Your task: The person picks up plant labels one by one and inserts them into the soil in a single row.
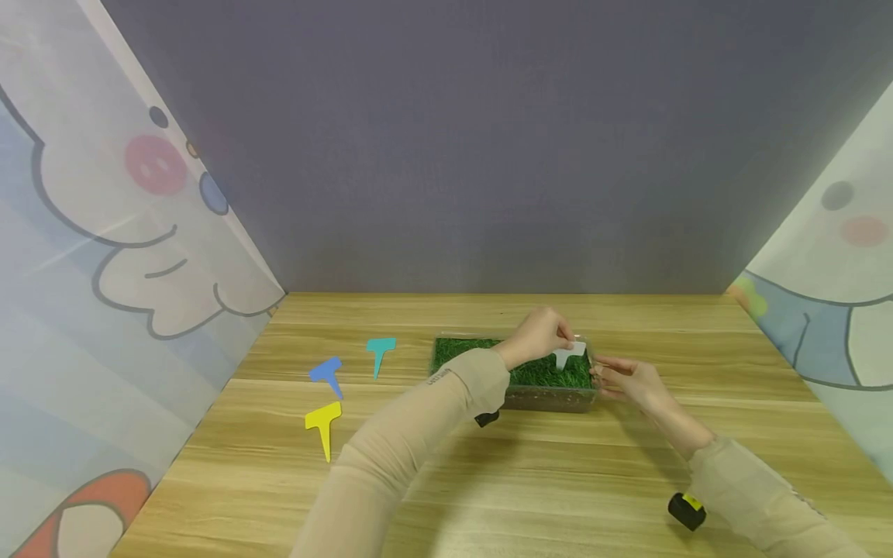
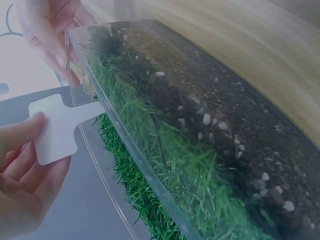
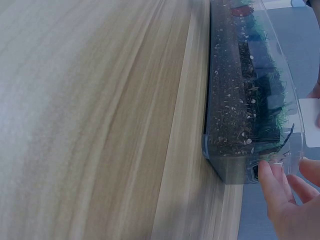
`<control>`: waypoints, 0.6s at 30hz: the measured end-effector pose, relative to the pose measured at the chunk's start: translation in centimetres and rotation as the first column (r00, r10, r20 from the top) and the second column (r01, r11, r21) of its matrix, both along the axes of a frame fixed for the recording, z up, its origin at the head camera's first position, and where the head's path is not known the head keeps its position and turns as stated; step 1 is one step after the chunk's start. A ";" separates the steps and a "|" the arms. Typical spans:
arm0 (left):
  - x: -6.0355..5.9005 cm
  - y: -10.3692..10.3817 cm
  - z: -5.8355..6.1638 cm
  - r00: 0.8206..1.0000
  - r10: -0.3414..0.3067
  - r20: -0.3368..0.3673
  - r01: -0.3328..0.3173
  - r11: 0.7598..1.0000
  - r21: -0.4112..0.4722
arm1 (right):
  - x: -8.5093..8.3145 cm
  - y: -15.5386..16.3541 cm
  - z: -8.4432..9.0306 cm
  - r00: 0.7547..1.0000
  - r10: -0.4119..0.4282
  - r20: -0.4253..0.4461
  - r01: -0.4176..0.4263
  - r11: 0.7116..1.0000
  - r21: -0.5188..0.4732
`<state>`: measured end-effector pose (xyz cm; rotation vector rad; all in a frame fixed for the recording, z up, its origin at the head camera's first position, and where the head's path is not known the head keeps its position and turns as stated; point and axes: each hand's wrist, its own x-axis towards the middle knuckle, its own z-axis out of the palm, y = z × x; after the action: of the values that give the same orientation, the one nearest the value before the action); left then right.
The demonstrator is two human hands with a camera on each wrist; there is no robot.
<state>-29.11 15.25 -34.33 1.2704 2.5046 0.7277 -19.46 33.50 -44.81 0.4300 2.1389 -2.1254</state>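
A clear planter box (image 1: 547,400) holds dark soil under green grass (image 1: 537,373). Over its right end, my left hand (image 1: 540,335) pinches a white T-shaped plant label (image 1: 570,353) by its broad head. The label's stem (image 2: 90,112) points down into the box, its tip at the grass. My right hand (image 1: 636,381) holds the box's right end, thumb and fingers at the end wall. In the right wrist view, those fingers (image 3: 272,187) lie against the clear plastic near the rim.
Left of the box, a teal label (image 1: 380,353), a blue label (image 1: 328,372) and a yellow label (image 1: 324,422) lie on the wooden table (image 1: 558,480). A grey panel (image 1: 502,155) stands behind the table, with cartoon-printed walls at both sides.
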 end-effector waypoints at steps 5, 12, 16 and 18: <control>0.1 0.1 0.0 1.000 0.001 -0.008 -0.001 1.000 -0.006 | 0.4 -0.3 0.9 1.000 0.018 -0.016 -0.018 1.000 -0.010; 0.2 0.2 -0.3 1.000 0.009 -0.002 -0.009 1.000 -0.014 | 0.3 -0.4 0.7 1.000 -0.009 -0.014 0.009 1.000 -0.029; 0.2 0.2 -0.4 1.000 0.007 -0.012 -0.007 1.000 -0.017 | 0.0 -0.1 0.1 1.000 -0.010 -0.015 0.010 1.000 -0.027; 0.2 0.2 -0.5 1.000 0.010 -0.010 -0.010 1.000 -0.021 | 0.0 -0.1 0.0 1.000 -0.011 -0.014 0.011 1.000 -0.026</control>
<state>-28.89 15.45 -34.80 1.2586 2.5218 0.6976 -19.48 33.43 -44.86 0.4260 2.1192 -2.1658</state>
